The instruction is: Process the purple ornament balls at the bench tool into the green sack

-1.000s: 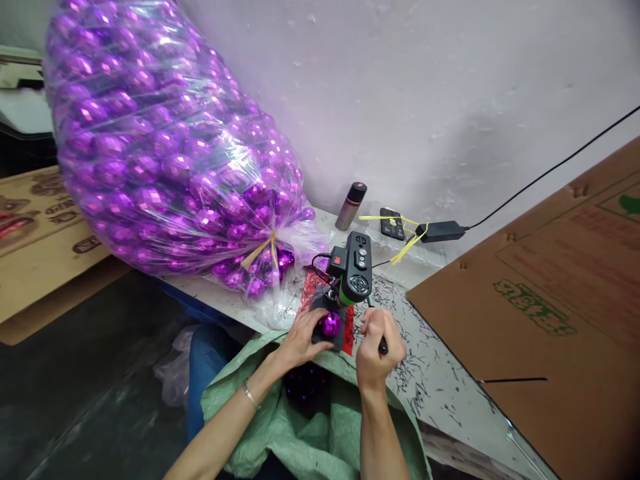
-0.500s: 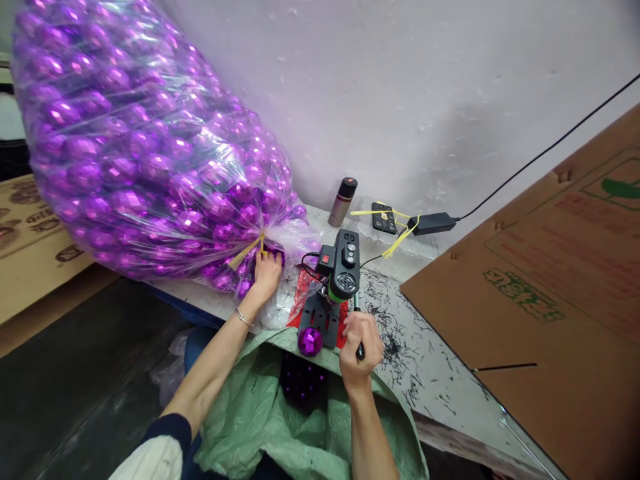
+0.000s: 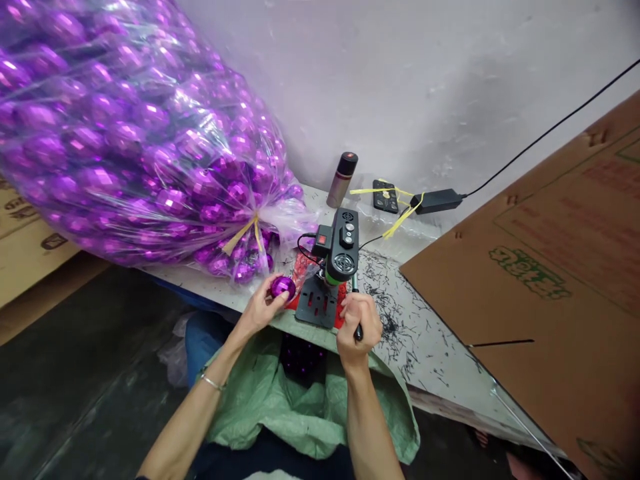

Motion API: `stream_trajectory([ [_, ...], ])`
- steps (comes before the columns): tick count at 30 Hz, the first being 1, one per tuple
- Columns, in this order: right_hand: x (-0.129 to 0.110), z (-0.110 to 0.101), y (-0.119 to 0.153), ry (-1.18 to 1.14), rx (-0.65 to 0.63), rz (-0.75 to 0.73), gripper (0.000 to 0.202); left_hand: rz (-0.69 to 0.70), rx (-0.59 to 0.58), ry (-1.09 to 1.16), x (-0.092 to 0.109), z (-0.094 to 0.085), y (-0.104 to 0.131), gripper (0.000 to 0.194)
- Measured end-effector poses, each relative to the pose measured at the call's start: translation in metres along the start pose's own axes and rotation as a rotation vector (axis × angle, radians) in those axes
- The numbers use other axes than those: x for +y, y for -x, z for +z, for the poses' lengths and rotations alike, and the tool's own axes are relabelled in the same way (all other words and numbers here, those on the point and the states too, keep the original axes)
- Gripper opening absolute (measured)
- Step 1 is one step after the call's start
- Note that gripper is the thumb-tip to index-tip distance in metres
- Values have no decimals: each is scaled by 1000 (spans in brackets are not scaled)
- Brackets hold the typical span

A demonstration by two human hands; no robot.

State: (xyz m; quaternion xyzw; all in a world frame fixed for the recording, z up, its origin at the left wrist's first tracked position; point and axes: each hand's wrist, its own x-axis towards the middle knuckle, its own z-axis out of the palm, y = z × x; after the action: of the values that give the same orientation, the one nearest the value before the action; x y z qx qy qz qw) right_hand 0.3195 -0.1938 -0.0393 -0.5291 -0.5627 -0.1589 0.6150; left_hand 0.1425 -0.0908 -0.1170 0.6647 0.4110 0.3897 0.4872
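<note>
Between the fingers of my left hand is a shiny purple faceted ball, held just left of a small black bench machine. My right hand is wrapped round the black-tipped lever handle on the machine's right side. The machine's slotted base plate has no ball on it and rests over a red sheet. Below the table edge, a green woven sack hangs open, with dark purple balls inside it.
A huge clear bag of purple balls, tied with yellow ribbon, fills the left. Behind the machine stand a spray can, a black phone-like object and a power adapter. Black clippings litter the table beside a cardboard box.
My left hand has come away from the bag's tied neck, now with a purple ball in it. The ball at the base plate's front edge is gone from there. My right hand keeps its grip.
</note>
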Motion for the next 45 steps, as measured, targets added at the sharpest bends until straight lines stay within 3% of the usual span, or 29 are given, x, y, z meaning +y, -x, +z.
stream_trajectory([
  [4, -1, -3, -4, 16, -38, -5, 29, 28, -121, 21, -2, 39, 0, 62],
  [8, -2, -6, -6, 25, -63, -19, 27, 113, -163, -194, 1, 56, -8, 52],
  [12, -2, -6, -5, 26, -65, -24, 27, 205, -152, -368, 4, 60, -14, 49],
  [26, -2, -7, -6, 28, -69, -36, 26, 209, -239, -531, 15, 68, -28, 53],
  [36, -1, -7, -1, 26, -78, -32, 25, 369, -56, -415, -20, 89, -24, 55],
  [45, 18, 4, 28, 44, -17, -67, 27, 351, -43, -390, -21, 90, -24, 52],
])
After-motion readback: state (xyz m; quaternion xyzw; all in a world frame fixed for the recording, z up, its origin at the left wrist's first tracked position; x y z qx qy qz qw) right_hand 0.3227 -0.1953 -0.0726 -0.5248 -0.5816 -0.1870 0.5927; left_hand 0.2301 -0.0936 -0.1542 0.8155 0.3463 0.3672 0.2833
